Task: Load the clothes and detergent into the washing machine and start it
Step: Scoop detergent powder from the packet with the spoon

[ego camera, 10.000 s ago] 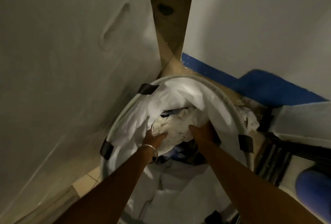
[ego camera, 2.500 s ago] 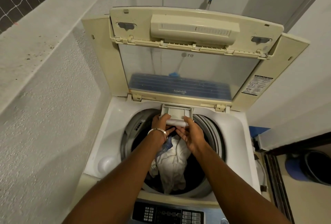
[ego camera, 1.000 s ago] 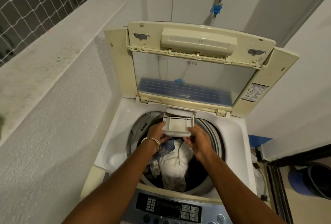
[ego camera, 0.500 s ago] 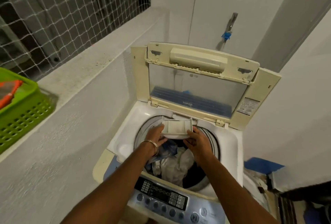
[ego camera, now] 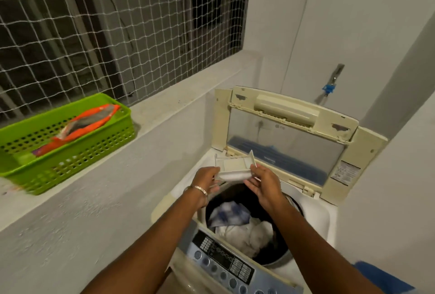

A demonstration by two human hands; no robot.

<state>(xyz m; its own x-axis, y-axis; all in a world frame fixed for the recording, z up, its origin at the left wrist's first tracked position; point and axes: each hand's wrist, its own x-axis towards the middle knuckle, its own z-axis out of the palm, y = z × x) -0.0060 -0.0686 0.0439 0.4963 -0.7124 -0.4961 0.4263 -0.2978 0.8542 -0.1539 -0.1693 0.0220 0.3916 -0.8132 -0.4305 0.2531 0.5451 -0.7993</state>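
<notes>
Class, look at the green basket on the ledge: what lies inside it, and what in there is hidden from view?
Inside the green basket lies an orange packet, leaning lengthwise; its print is too blurred to read. A pale green patch shows near its lower end. The basket floor beneath the packet is covered.

Counted here are one washing machine (ego camera: 313,213) with one raised lid (ego camera: 289,138), one detergent drawer (ego camera: 234,169) between two hands, left hand (ego camera: 204,183) and right hand (ego camera: 266,184), one green basket (ego camera: 63,150) holding one orange packet (ego camera: 87,124), one bracelet (ego camera: 196,189), and one wall tap (ego camera: 329,85).
</notes>
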